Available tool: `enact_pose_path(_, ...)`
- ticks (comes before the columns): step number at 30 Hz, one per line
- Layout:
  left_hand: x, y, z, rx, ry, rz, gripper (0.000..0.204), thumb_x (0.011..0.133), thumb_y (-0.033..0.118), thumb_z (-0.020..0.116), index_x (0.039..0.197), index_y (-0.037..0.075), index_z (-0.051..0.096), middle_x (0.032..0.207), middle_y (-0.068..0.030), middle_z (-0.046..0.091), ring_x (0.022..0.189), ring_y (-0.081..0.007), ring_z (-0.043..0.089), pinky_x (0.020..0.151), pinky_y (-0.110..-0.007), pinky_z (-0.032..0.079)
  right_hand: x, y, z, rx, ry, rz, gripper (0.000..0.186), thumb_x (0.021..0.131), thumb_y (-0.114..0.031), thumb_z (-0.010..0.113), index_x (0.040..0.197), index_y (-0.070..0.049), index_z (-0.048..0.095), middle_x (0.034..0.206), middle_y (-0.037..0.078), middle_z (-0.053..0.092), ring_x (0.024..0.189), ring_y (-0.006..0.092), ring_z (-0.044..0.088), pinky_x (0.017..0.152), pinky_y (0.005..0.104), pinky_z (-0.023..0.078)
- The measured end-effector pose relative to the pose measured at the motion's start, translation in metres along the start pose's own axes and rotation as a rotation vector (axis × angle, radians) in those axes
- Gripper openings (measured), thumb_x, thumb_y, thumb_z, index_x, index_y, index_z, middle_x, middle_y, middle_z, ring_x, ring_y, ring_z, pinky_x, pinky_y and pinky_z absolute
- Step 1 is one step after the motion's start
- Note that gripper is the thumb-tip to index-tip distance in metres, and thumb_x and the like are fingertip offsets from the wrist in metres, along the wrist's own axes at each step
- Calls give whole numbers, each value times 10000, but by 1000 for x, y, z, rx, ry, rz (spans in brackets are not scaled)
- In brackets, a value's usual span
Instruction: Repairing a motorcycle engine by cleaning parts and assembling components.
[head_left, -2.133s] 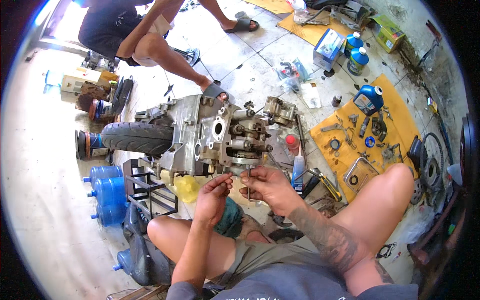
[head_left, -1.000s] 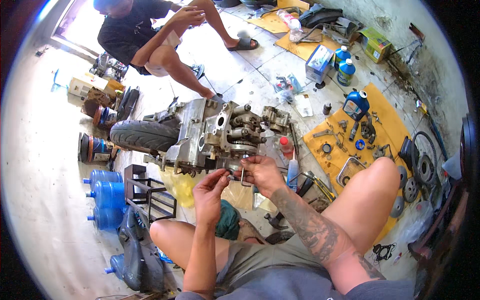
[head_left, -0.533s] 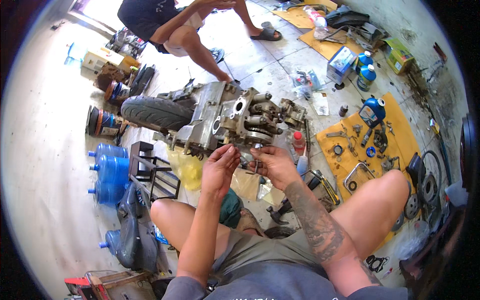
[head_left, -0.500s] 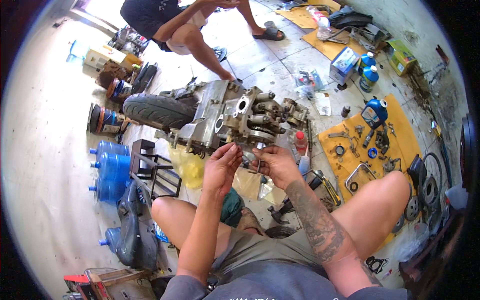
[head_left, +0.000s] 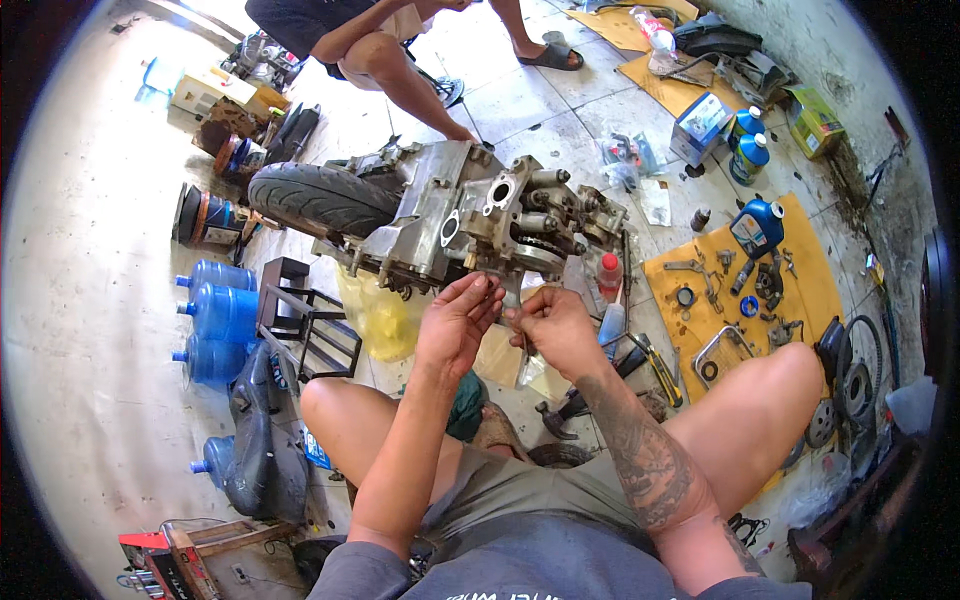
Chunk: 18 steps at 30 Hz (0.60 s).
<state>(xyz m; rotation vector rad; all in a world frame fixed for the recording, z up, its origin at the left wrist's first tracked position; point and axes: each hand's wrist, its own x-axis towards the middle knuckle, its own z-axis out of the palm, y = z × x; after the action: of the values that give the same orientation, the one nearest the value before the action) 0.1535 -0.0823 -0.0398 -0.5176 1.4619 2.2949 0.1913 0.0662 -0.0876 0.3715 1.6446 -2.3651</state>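
A scooter engine [head_left: 440,215] with its rear tyre [head_left: 315,208] lies in front of me, cylinder head toward my hands. At its near lower edge, my left hand [head_left: 458,325] has thumb and fingertips pressed together; what they hold, if anything, is too small to make out. Just right of it, my right hand [head_left: 556,330] is closed in a pinch. A thin dark piece shows at its fingertips, of a kind I cannot tell. Both hands are close together, beneath the round cam sprocket [head_left: 535,257] and chain.
Yellow cardboard [head_left: 700,340] on the right carries engine parts and a blue oil bottle [head_left: 755,228]. A hammer [head_left: 558,418] and a red-capped bottle [head_left: 609,275] lie near my right hand. Blue water jugs [head_left: 222,315] and a dark stool [head_left: 310,325] stand left. Another person's leg [head_left: 400,80] is beyond the engine.
My right hand's fingers have curled in more tightly, and the thin piece at them has changed its angle. My left hand stays by the engine's lower edge. The whole view has shifted slightly.
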Motion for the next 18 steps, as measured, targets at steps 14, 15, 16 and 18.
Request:
enact_pose_path(14, -7, -3, 20, 265, -86, 105, 207, 896, 62, 654, 1071, -39, 609, 952, -110, 681, 878, -178, 669, 771, -266, 566, -23, -21, -17, -226, 8, -37, 210, 773, -106, 748, 700, 9, 588, 589, 76, 580, 517, 133, 542, 482, 311, 420)
enact_pose_path(15, -6, -2, 22, 350, -90, 102, 212, 895, 57, 653, 1075, -44, 606, 948, -111, 682, 872, -176, 669, 766, -265, 569, -22, -18, -18, -324, 28, -97, 209, 772, -105, 746, 703, 14, 588, 593, 82, 584, 531, 140, 564, 492, 311, 435)
enact_pose_path(16, -5, -6, 23, 394, -76, 144, 219, 892, 60, 661, 1066, -58, 602, 935, -119, 683, 845, -173, 672, 748, -268, 567, -24, -16, -19, -318, 41, -99, 209, 772, -105, 746, 703, 14, 588, 593, 82, 584, 531, 140, 564, 492, 311, 435)
enact_pose_path(18, -2, -16, 29, 378, -36, 197, 225, 890, 66, 666, 1062, -63, 601, 933, -122, 683, 835, -170, 672, 737, -266, 563, -29, -21, -12, -517, 124, -169, 176, 852, -92, 704, 766, 4, 584, 626, 33, 612, 546, 100, 599, 483, 236, 461)
